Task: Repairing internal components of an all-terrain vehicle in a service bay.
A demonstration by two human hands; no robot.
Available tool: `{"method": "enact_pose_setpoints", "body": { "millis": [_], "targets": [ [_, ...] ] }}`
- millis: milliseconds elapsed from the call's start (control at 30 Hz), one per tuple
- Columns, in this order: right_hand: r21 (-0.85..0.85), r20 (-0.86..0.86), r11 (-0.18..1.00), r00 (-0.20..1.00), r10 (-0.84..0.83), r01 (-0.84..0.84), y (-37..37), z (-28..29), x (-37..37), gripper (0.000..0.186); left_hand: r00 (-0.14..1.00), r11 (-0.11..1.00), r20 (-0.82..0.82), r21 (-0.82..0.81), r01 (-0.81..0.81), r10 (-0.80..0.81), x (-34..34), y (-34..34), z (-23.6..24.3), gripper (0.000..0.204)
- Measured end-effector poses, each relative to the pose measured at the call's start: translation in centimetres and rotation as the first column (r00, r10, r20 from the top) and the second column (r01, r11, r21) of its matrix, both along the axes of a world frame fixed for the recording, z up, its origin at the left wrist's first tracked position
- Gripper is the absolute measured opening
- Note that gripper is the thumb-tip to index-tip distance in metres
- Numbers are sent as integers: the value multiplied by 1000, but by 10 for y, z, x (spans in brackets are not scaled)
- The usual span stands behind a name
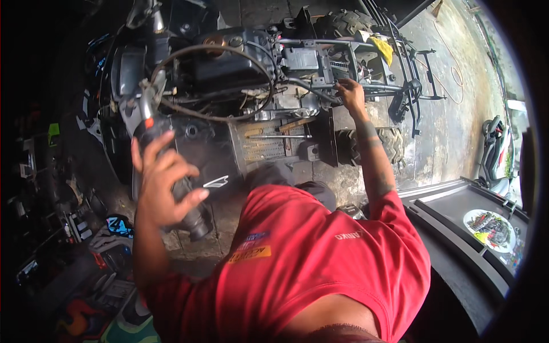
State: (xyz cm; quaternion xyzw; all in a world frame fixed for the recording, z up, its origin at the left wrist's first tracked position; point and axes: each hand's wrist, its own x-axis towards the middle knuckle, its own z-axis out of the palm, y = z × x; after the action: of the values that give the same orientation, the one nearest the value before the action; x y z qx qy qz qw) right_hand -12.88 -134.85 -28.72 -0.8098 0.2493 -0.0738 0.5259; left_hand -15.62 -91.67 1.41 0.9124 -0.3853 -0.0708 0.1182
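A stripped quad bike lies across the view, with a black fuel tank [243, 71] and a bare tube frame [372, 88]. My left hand [163, 183] is open, its fingers spread over the near handlebar end, beside a dark grip [153, 130] with a red switch. Whether the palm touches the grip is hidden. My right hand [350, 94] is at the rear frame, thumb and fingers pinched together at a tube; what is between them is too small to make out. A thin brown-black cable loop [272, 86] arches over the tank.
On the near footwell [266, 150] lies a long metal bar tool [280, 136]. A yellow cloth [382, 50] rests on the rear frame. Knobbly tyres [389, 146] stand at the rear. To the right is a black-edged table [440, 200]; a hose [457, 77] trails on the floor.
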Motion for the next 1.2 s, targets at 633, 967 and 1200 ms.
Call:
{"method": "enact_pose_setpoints", "body": {
  "millis": [633, 967, 1200],
  "targets": [
    [-60, -44, 925, 927, 374, -376, -111, -194, 135, 21, 884, 855, 67, 230, -464, 462, -8, -55, 8, 28],
    [694, 240, 464, 785, 572, -550, -111, -175, 124, 11, 848, 816, 110, 235, -528, 518, -9, -65, 9, 24],
    [751, 62, 553, 873, 484, -360, -102, -158, 113, 13, 829, 802, 114, 212, -558, 547, -10, -63, 9, 25]
  ]
}}
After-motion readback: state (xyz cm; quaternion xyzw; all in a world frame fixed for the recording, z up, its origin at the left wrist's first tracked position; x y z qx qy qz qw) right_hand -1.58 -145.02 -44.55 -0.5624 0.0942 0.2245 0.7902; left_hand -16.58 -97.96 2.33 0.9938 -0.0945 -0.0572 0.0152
